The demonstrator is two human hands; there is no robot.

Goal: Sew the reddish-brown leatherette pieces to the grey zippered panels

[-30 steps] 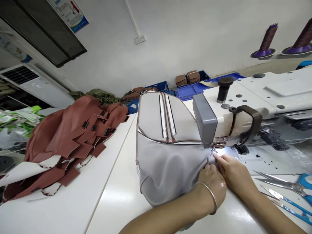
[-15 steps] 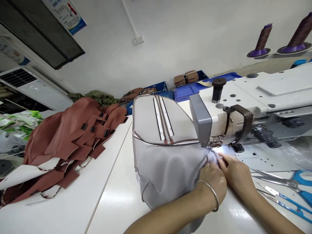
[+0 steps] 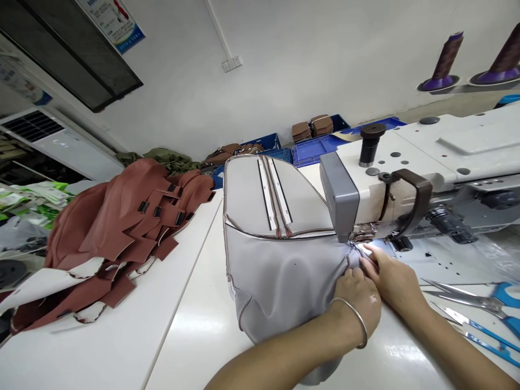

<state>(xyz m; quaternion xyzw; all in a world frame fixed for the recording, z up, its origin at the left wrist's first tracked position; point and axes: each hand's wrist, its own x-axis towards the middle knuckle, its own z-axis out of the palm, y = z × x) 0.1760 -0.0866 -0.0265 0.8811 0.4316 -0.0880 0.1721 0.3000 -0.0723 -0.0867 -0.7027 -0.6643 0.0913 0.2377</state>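
Note:
A grey sewn cover (image 3: pixel 280 271) with brown-edged seams and two white strips on its top panel lies under the head of a white sewing machine (image 3: pixel 426 146). My left hand (image 3: pixel 357 300), with a bangle at the wrist, is closed on the cover's gathered edge just in front of the needle area. Beside it, my right hand (image 3: pixel 390 276) pinches the same edge close to the presser foot (image 3: pixel 363 233), its fingertips in the machine's light. The fabric under the fingers is partly hidden.
Large scissors (image 3: pixel 483 303) and blue-handled thread snips (image 3: pixel 483 336) lie right of my hands. Reddish-brown cut pieces with black clips (image 3: pixel 122 233) are heaped on the left of the table. Blue crates (image 3: pixel 317 149) stand behind, and thread spools (image 3: pixel 447 62) rise at upper right.
The view has shifted slightly, so the machine appears a little further right. Both hands keep their hold on the grey cover near the needle, with barely any movement.

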